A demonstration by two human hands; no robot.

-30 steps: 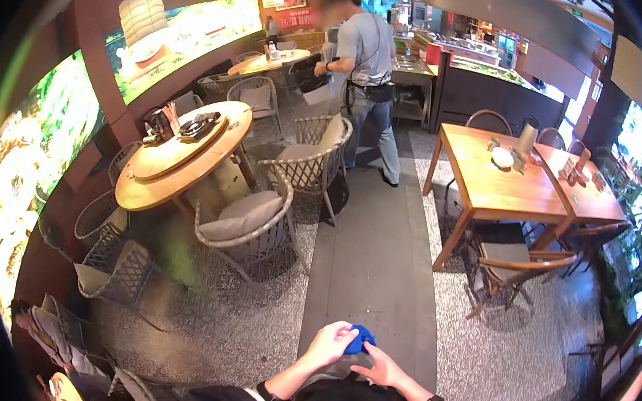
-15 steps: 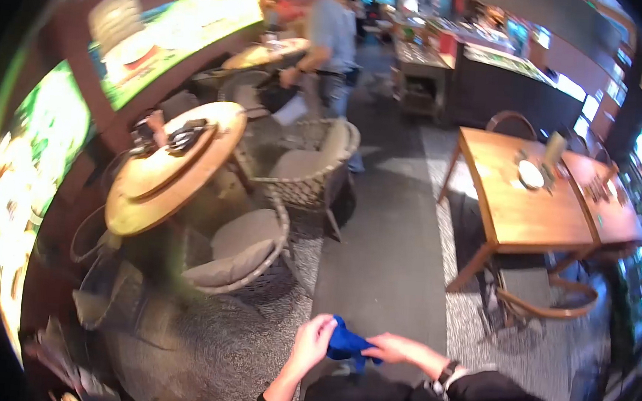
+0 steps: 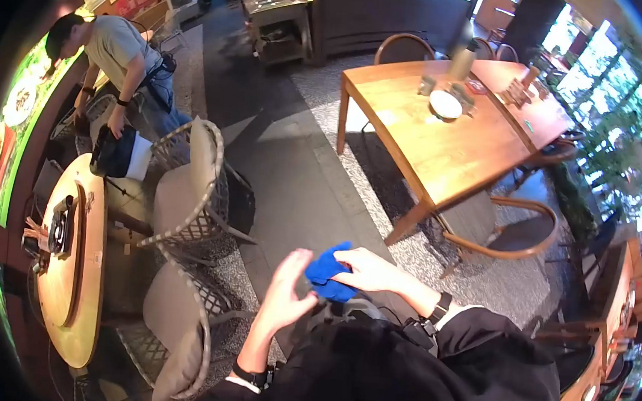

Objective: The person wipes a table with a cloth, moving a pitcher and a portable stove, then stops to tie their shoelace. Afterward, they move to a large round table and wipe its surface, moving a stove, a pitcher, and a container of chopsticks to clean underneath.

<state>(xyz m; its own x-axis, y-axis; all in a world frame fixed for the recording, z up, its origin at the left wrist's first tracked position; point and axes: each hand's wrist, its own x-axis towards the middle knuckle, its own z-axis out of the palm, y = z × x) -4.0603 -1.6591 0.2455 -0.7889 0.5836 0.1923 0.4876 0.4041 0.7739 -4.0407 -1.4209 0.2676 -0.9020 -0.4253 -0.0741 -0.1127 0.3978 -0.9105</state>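
Observation:
A crumpled blue cloth (image 3: pixel 329 275) is bunched up in front of my body, above the aisle floor. My right hand (image 3: pixel 372 271) grips it from the right, with fingers and thumb closed over its edge. On the other side, my left hand (image 3: pixel 286 292) is open, its fingers stretched upward and the thumb apart, the thumb tip close to the cloth's lower left edge. Both wrists wear dark bands.
To the right stands a wooden table (image 3: pixel 416 144) with a white bowl (image 3: pixel 445 105) and a tall container (image 3: pixel 463 59). A round table (image 3: pixel 92 288) and woven armchairs (image 3: pixel 186 190) line the left. Beyond them, a person (image 3: pixel 125 53) bends over a dark bag (image 3: pixel 111 150).
My view has swung right and down. My left hand has opened off the cloth, while my right hand keeps hold of it, now more bunched. The other person bends lower.

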